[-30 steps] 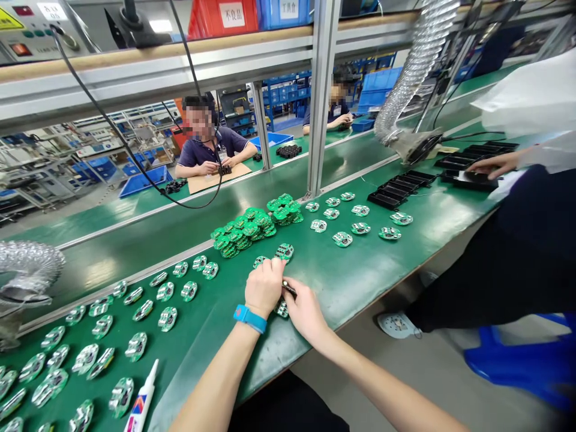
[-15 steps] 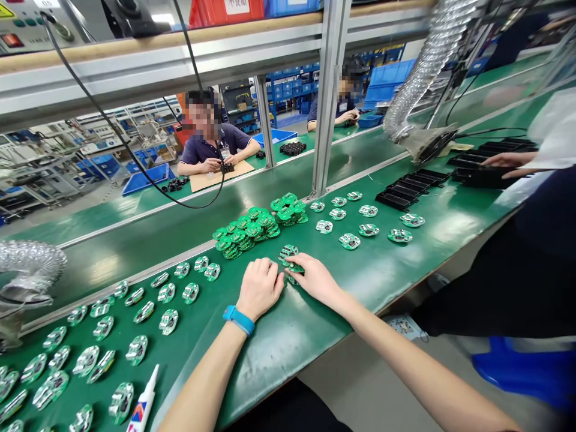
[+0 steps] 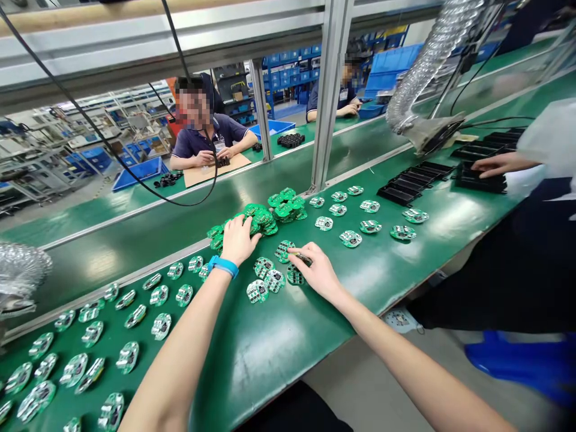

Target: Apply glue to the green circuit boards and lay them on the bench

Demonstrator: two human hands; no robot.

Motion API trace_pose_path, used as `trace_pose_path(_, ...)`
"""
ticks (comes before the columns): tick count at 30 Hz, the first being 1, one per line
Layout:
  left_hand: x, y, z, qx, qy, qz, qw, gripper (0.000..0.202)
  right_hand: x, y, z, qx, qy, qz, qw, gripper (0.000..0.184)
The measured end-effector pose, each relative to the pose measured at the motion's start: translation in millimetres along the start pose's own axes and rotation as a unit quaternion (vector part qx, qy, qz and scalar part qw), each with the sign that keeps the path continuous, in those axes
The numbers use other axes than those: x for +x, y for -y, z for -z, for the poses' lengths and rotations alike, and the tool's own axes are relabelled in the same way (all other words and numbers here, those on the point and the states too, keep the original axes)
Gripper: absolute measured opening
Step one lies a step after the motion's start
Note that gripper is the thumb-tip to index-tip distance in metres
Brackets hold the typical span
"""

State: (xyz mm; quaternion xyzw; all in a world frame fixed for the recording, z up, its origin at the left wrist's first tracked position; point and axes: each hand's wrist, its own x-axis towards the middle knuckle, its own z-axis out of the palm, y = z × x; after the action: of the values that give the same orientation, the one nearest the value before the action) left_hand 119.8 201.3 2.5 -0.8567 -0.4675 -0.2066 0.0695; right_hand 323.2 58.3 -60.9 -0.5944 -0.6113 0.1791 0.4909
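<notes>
My left hand, with a blue wristband, reaches over a pile of stacked green circuit boards. Its fingers are stretched onto the boards, the thumb apart. My right hand pinches a circuit board seen nearly edge-on, partly hidden by the fingers. Below that hand lies another board, and just beyond the fingertips is a round board. Between my hands several loose boards lie component side up, some touching.
Rows of circuit boards cover the left of the green bench; more boards lie to the right. Black trays stand farther right beside a co-worker's hand. A metal post and a flexible duct rise behind.
My left hand has moved away from the right one, left and back onto the pile. Several loose boards now show where it was. The co-worker's hand at right has shifted over the black tray.
</notes>
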Motion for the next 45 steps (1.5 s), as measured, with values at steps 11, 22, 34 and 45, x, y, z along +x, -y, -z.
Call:
trace_pose_path(11,10.3,12.2,1.5,-0.101,-0.021,0.039,0.994,0.027,-0.1,-7.4,-6.7,-0.025,-0.028,-0.028,0.999,0.042)
trace_pose_path(22,-25.3,-39.4,40.8,-0.370,-0.201,0.125,0.898,0.035,9.1,11.9,-2.5,0.134,-0.084,-0.040,0.987,0.064)
trace_pose_path(34,-131.5,-107.3,51.4,-0.708,-0.013,0.305,0.637,0.048,-37.6,88.2,-7.7,0.470,0.003,-0.166,0.867,0.051)
trace_pose_path(45,-154.3,-118.2,40.0,-0.601,-0.037,0.308,0.737,0.033,-69.5,85.7,-23.7,0.478,-0.086,-0.203,0.850,0.043)
